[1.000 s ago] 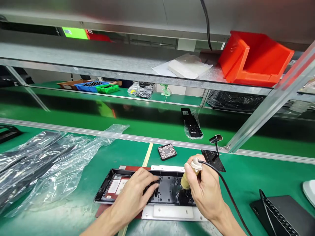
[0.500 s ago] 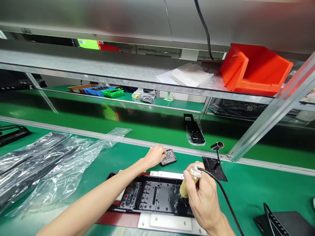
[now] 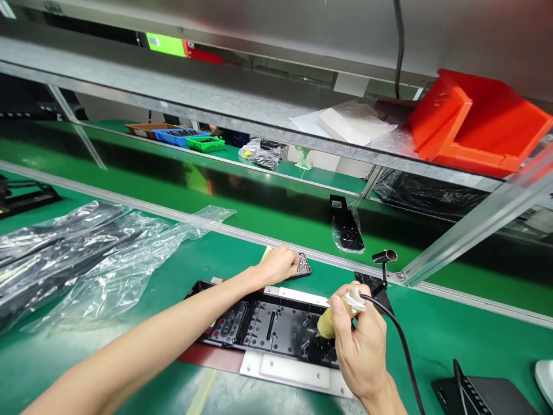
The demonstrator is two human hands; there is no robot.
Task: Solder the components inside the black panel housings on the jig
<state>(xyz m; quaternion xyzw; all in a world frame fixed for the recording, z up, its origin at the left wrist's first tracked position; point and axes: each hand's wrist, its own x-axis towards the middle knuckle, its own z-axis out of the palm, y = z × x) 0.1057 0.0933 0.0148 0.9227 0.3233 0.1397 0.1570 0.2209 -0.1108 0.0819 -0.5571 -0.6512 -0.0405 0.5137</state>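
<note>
My left hand (image 3: 279, 265) is at a small black tray (image 3: 304, 265) of tiny metal parts that look like screws. Its fingers are curled together at the tray's left side, and whatever they pinch is hidden. A corded electric screwdriver (image 3: 329, 323) with a yellowish body is wrapped in my right hand (image 3: 363, 357). It leans over the right part of a long black plastic housing (image 3: 283, 331), where its tip is hard to make out. The housing lies open side up between white fixture blocks (image 3: 285, 369), with round holes and a slot in its floor.
Clear plastic bags (image 3: 125, 271) lie on the left of the green bench. A metal tube holder (image 3: 383, 256) stands behind my right hand. Right of it, a black device (image 3: 488, 395) lies near the front. An orange bin (image 3: 479, 132) sits on the shelf above.
The view has tilted and shifted a little. My left hand stays at the small tray, now covering more of it. The screwdriver remains over the housing's right part in my right hand.
</note>
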